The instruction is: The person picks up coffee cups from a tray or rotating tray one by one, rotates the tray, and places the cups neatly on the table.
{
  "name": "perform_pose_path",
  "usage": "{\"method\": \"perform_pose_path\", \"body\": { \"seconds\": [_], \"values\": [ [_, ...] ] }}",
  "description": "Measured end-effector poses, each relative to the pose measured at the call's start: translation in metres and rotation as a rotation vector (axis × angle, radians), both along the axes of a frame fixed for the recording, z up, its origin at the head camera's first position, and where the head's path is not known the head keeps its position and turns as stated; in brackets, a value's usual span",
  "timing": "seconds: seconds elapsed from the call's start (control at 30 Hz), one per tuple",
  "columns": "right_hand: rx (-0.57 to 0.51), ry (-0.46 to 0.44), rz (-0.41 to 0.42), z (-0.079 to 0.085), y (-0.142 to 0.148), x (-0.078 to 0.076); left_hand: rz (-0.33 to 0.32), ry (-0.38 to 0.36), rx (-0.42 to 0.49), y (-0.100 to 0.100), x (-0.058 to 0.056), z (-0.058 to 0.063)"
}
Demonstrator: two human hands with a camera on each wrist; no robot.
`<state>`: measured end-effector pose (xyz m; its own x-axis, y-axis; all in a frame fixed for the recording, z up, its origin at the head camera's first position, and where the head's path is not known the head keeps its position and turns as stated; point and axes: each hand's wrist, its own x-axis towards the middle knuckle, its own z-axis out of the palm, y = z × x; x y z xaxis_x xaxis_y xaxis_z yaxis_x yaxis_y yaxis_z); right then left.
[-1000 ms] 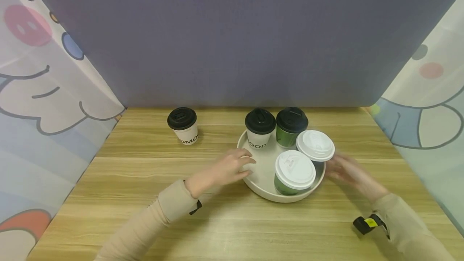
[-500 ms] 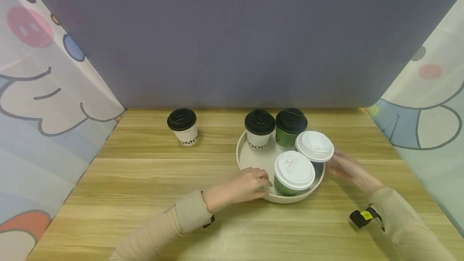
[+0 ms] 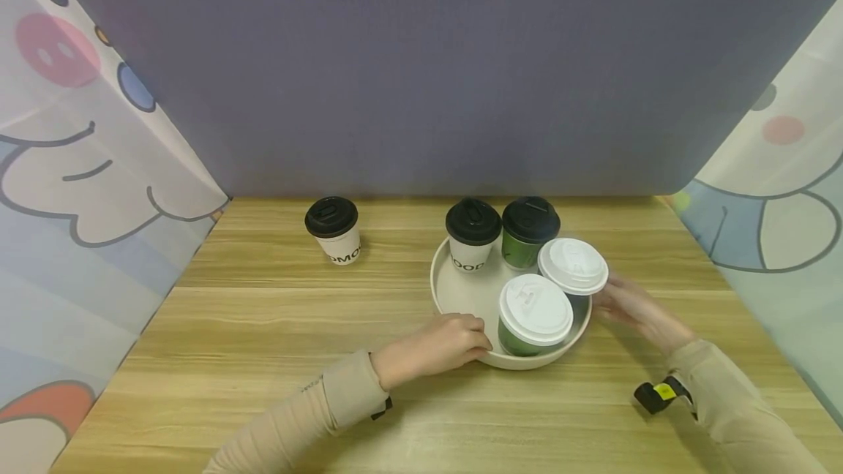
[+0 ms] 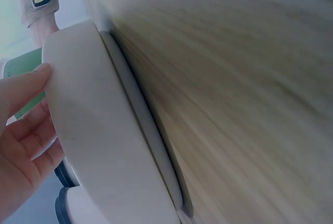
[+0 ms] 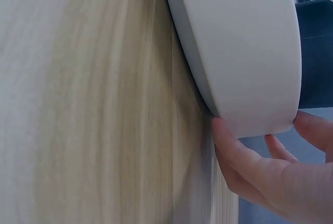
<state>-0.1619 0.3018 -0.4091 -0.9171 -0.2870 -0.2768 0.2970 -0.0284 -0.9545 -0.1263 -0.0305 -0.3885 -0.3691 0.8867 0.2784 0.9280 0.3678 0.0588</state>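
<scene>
Left hand [image 3: 449, 344], shifted from tray's [image 3: 469, 297] left, now pinches its near rim; right hand [image 3: 631, 307] grips its right side: two-handed hold.

- left grip [image 3: 440, 347] moved along tray [image 3: 465, 291] to near-left edge
- its fingers [image 3: 473, 333], spread a second ago, now curl over edge
- front white-lidded cup [image 3: 536, 313] now just right of left grip
</scene>
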Motion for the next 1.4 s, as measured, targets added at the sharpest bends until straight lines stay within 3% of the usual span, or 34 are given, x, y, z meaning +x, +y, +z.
{"method": "perform_pose_path", "body": {
  "seconds": [0.33,0.73,1.0,1.2,1.4],
  "values": [
    [0.012,0.062,0.070,-0.004,0.000,0.009,0.017,-0.007,0.042,-0.010,-0.003,0.000],
    [-0.221,0.001,0.123,-0.010,-0.004,0.027,0.040,-0.011,0.115,-0.030,-0.013,-0.003],
    [-0.150,-0.002,0.042,-0.008,-0.019,0.045,0.056,-0.022,0.145,-0.040,-0.019,-0.001],
    [-0.198,0.008,-0.012,-0.009,-0.028,0.056,0.069,-0.115,0.153,-0.048,-0.025,-0.004],
    [-0.130,-0.002,-0.093,-0.007,-0.037,0.065,0.080,-0.177,0.162,-0.053,-0.030,-0.003]
  ]
}}
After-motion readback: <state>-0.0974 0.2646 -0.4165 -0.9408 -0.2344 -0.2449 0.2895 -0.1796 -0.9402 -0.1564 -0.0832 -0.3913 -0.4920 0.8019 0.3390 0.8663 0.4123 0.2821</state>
